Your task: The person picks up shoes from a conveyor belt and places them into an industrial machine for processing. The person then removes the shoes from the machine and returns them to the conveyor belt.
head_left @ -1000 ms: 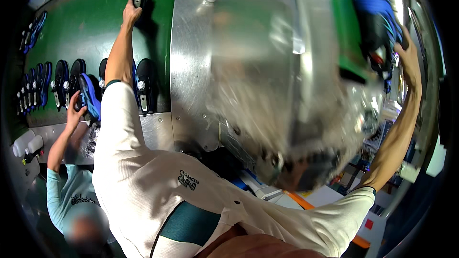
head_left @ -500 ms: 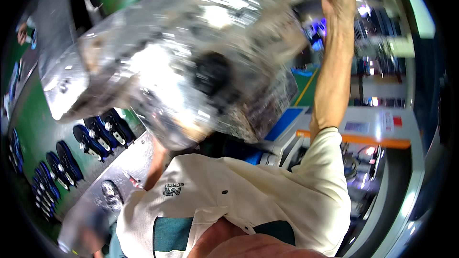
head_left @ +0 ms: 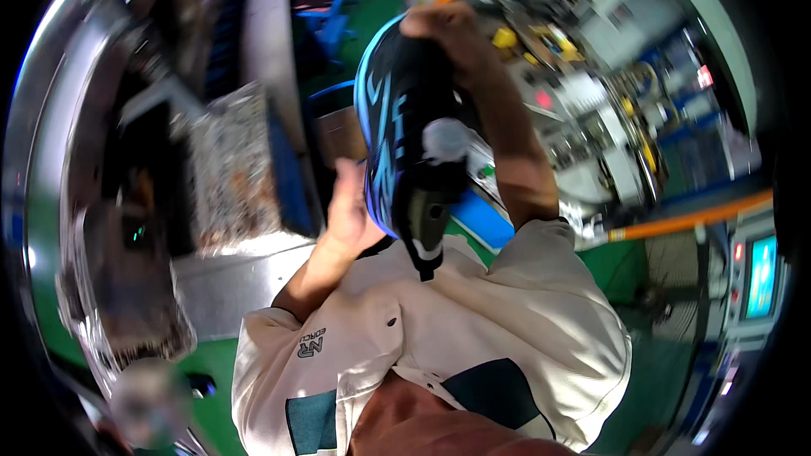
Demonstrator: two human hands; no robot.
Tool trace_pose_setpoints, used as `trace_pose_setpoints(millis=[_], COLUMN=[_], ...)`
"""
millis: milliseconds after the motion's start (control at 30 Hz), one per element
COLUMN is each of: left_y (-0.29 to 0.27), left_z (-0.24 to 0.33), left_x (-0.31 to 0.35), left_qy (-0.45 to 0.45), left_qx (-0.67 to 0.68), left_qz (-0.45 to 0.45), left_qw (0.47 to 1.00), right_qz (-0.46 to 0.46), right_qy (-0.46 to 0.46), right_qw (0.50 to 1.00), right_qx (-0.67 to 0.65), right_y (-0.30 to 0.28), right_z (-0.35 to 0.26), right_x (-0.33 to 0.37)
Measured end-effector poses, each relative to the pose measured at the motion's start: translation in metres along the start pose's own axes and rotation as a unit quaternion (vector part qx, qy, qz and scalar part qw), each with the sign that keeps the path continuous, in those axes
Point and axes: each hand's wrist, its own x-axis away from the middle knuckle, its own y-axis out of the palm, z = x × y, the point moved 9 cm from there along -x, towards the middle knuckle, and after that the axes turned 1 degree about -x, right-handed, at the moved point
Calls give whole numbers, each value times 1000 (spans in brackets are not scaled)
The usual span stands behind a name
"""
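Observation:
A black shoe with bright blue patterning along its sole edge is held up in front of my chest, toe pointing away. An olive-grey insert, like a shoe last, shows in its opening at the near end. My right hand grips the shoe at the toe end, fingers curled over it. Close against the shoe's left side near the heel is my left hand. Its thumb stretches upward, apart from the shoe, while its other fingers are partly hidden behind the shoe.
A machine block wrapped in clear plastic stands left, above a metal surface. At right are an orange rail and a control panel with a lit screen. Another person, blurred, is at the lower left.
My view has turned away from the plastic-wrapped machine, which now sits at the left. My right hand has come inward with the shoe, and my left hand has come up beside it.

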Motion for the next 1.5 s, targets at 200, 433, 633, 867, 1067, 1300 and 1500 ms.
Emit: trace_pose_setpoints(millis=[200, 433, 633, 867, 1067, 1300, 1500], left_y=[-13, 46, 68, -25, -67, -121, -75], left_z=[-92, -227, -347, -506, -537, -471, -367], left_x=[-85, -192, -266, -470, -548, -563, -406], left_qy=[-20, -49, -189, -183, -161, -236, -388], left_qx=[-64, -340, -382, -505, -746, -674, -205], left_qz=[108, 32, -110, -10, 121, 155, 124], left_qw=[992, 939, 898, 843, 634, 682, 890], right_qz=[270, 545, 714, 773, 785, 731, 528], right_qy=[168, 272, 203, 117, 173, 245, 481], right_qw=[931, 784, 670, 603, 532, 553, 621], right_qx=[-180, -116, 20, 158, 266, 315, 324], right_y=[-118, -201, -290, -331, -313, -386, -563], right_z=[57, 49, 26, -55, -82, -50, 66], right_x=[199, 370, 523, 562, 583, 541, 452])
